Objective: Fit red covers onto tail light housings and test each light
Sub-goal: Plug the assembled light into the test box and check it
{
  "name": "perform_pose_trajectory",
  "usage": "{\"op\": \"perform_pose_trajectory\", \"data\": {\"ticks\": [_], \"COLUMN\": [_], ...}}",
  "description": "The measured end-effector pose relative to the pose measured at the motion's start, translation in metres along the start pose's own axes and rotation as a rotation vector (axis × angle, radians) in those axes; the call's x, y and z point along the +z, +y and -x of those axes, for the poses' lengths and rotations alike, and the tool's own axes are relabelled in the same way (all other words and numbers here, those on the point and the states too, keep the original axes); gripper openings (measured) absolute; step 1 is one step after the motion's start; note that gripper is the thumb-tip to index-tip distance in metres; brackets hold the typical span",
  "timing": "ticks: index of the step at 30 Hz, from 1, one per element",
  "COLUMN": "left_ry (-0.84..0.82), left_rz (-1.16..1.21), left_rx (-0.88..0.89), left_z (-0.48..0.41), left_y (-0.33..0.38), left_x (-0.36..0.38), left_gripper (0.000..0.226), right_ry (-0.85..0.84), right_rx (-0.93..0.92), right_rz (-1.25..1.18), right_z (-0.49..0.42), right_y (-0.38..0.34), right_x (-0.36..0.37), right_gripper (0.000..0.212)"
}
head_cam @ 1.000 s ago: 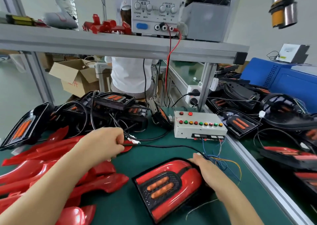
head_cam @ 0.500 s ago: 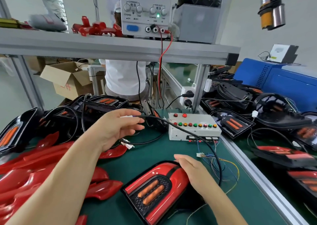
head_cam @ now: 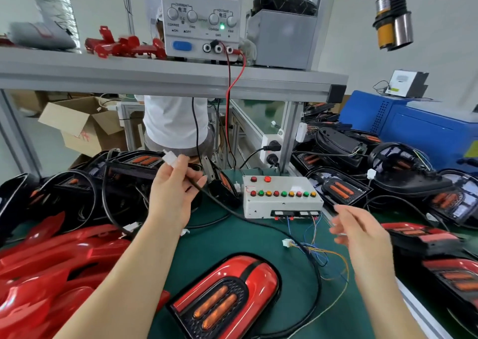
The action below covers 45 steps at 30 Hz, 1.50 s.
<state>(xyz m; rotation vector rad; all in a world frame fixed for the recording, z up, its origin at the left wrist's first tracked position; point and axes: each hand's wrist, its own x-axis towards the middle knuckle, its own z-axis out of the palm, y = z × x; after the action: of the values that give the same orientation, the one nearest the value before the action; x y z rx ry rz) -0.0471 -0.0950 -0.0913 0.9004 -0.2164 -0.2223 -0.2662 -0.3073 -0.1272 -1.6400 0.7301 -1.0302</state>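
A tail light with a red cover and two orange strips lies on the green mat near the front. Its black cable curves up from the light to my left hand, which is raised above the mat and pinches the cable just below its white connector. My right hand hovers blurred at the right, lifted off the light, fingers loosely spread and holding nothing. A white test box with rows of coloured buttons sits behind, thin coloured wires ending in a small white plug on the mat.
Loose red covers are piled at the left front. Black housings with cables crowd the left back and the right side. A power supply showing 12.00 stands on the shelf overhead. A person in a white shirt stands behind the bench.
My left hand rose with the cable and its connector. My right hand left the red cover and moved up to the right. The tail light stayed put.
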Motion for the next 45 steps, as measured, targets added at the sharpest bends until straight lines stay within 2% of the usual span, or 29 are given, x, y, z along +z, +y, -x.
{"op": "perform_pose_trajectory", "data": {"ticks": [1, 3, 5, 7, 10, 13, 16, 18, 21, 24, 27, 30, 38, 45], "left_ry": [0.000, -0.046, -0.130, -0.205, -0.307, -0.433, -0.445, -0.470, -0.546, -0.607, -0.657, -0.670, -0.669, -0.724], "left_rz": [-0.069, -0.291, -0.519, -0.730, -0.903, -0.948, -0.991, -1.004, -1.070, -1.119, -1.134, -1.102, -1.095, -1.188], "left_rx": [0.024, 0.053, 0.030, 0.024, 0.088, 0.103, 0.077, 0.071, 0.058, 0.029, 0.046, 0.068, 0.140, 0.163], "left_z": [0.000, 0.001, 0.002, 0.001, 0.000, -0.001, -0.001, 0.001, 0.008, 0.014, 0.024, 0.032, 0.044, 0.050], "left_y": [-0.007, -0.020, -0.033, -0.043, -0.049, -0.048, -0.046, -0.046, -0.045, -0.046, -0.049, -0.053, -0.050, -0.049], "left_x": [0.002, 0.008, 0.014, 0.016, 0.019, 0.017, 0.013, 0.010, 0.008, 0.010, 0.015, 0.018, 0.015, 0.019], "left_gripper": [0.016, 0.020, 0.031, 0.038, 0.028, 0.022, 0.016, 0.021, 0.023, 0.032, 0.030, 0.026, 0.040, 0.016], "right_ry": [-0.074, -0.336, -0.563, -0.657, -0.762, -0.776, -0.641, -0.538, -0.443, -0.405, -0.411, -0.442, -0.457, -0.461], "right_rx": [-0.015, -0.012, -0.002, 0.006, 0.048, 0.020, -0.038, -0.058, 0.029, -0.060, -0.162, -0.273, -0.430, -0.617], "right_rz": [0.183, 0.569, 0.875, 1.047, 1.250, 1.394, 1.276, 1.054, 0.556, 0.350, 0.336, 0.469, 0.626, 0.719], "right_z": [-0.010, -0.026, -0.035, -0.037, -0.034, -0.029, -0.027, -0.026, -0.018, -0.003, 0.009, 0.013, 0.012, 0.014], "right_y": [-0.002, -0.006, -0.007, -0.008, -0.001, 0.009, 0.012, 0.011, 0.006, -0.005, -0.018, -0.024, -0.022, -0.021], "right_x": [0.000, 0.005, 0.016, 0.030, 0.048, 0.057, 0.048, 0.038, 0.026, 0.020, 0.026, 0.033, 0.028, 0.030], "right_gripper": [0.015, 0.010, 0.016, 0.030, 0.044, 0.039, 0.021, 0.021, 0.023, 0.022, 0.024, 0.015, 0.010, 0.011]}}
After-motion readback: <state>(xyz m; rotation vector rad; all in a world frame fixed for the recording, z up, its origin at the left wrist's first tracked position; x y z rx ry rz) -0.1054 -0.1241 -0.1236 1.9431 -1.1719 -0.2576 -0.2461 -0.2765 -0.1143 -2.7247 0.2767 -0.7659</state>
